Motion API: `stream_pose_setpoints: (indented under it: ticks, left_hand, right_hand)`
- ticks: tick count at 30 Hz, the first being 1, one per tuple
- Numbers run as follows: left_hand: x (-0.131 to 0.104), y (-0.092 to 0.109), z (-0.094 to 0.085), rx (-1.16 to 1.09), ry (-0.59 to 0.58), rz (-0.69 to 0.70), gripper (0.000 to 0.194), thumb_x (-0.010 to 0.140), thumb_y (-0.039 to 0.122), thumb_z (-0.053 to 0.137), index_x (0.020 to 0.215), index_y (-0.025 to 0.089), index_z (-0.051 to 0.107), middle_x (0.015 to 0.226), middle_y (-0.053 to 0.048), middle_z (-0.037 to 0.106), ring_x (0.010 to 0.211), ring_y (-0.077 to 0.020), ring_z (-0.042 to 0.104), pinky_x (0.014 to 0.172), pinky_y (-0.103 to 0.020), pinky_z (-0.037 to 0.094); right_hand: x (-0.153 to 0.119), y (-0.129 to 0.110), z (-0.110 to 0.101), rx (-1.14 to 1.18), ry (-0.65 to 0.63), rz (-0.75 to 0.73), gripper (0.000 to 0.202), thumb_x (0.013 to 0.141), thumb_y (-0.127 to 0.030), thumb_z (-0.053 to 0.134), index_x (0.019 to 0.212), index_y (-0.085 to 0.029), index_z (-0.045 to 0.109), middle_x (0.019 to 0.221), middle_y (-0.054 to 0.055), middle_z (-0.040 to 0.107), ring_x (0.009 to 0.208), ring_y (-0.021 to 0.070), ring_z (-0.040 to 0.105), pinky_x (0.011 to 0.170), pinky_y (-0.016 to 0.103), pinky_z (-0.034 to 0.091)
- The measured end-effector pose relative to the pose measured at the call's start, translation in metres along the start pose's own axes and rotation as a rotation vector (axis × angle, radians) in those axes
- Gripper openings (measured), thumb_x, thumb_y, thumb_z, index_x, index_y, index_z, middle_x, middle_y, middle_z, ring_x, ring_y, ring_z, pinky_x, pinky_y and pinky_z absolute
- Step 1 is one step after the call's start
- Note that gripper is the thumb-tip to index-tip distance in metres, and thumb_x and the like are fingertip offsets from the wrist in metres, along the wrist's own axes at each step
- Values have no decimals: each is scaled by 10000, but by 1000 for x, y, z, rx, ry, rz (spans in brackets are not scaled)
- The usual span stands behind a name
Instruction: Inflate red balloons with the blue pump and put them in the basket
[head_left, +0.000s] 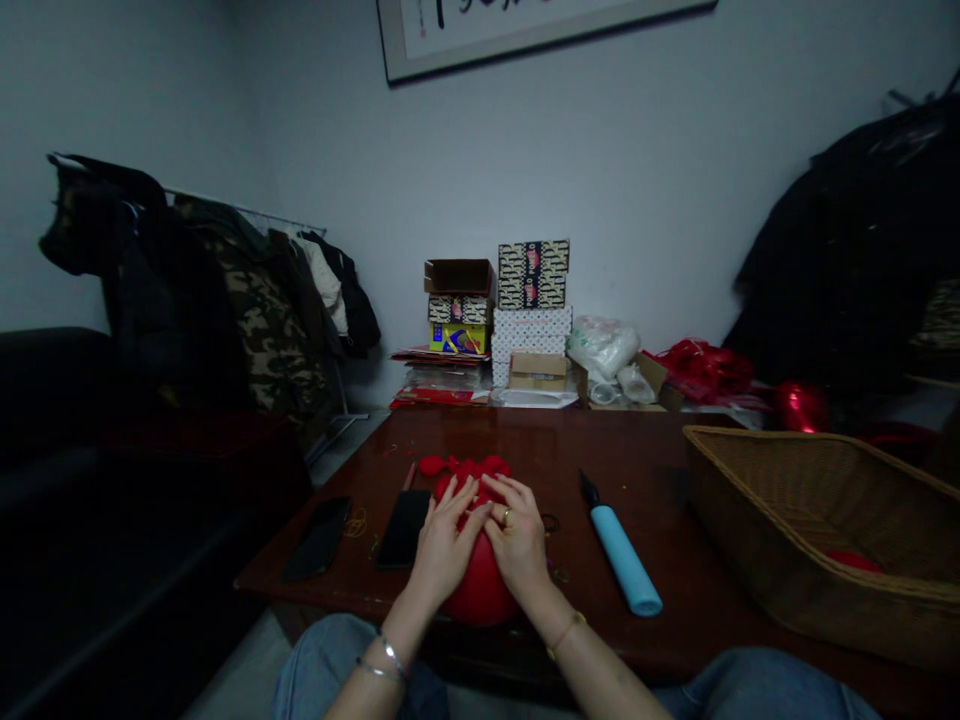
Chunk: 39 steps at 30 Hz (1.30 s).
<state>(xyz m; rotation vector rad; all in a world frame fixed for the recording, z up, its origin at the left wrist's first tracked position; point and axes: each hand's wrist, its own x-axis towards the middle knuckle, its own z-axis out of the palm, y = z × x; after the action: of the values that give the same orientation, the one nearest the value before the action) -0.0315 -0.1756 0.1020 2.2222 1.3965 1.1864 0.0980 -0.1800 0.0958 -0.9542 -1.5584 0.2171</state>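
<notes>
At the table's front edge sits an inflated red balloon [484,590], round and partly covered by my hands. My left hand [444,535] is closed on its upper left side, thumb pointing inward. My right hand [519,535], with a ring on one finger, is closed on the right side of the same balloon. Both thumbs meet near its top, and the fingers hide what lies between them. Just beyond the fingertips are several limp red balloons [433,466]. A light blue hand pump [626,560] with a black nozzle lies to the right.
Two dark phones [322,538] [403,530] lie left of my hands, with yellow rubber bands [356,522] between them. A wicker basket [697,490] holding something red stands at the right. Stacked boxes [532,330] rise behind the brown table [600,435].
</notes>
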Motion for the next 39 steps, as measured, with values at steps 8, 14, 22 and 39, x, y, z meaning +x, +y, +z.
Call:
stream_pose_setpoints:
  ticks: [8,14,22,39]
  left_hand:
    - [-5,-2,8,-42,208,82,330,920,270,406,1172,268,619,1257,-75,580,1212,-201,491,1064,-476,303]
    - [-5,0,6,-76,116,16,380,876,336,502,1251,304,550,1319,-62,522,1314,-235,349,1092,-577,102]
    - [-3,-2,6,-234,185,-92,286,875,318,488,1089,268,671,1231,-60,591,1235,-226,463,1105,-501,170]
    - [-5,-7,10,-251,275,-90,271,881,320,490,1047,241,690,1168,-47,632,1174,-213,523,1117,-455,209]
  right_hand:
    - [-1,-1,-1,-23,50,36,137,787,-221,620,879,-260,713,1091,61,657,1071,225,518,944,450,422]
    - [-2,1,1,-2,57,52,150,795,-173,581,818,-251,707,1076,60,660,1060,212,524,934,425,429]
    - [-1,-4,-2,75,16,67,149,780,-187,606,810,-282,717,1075,31,664,1081,208,505,963,431,391]
    - [5,12,-5,283,80,307,293,861,-416,494,795,-191,669,1081,101,643,1005,202,592,915,400,417]
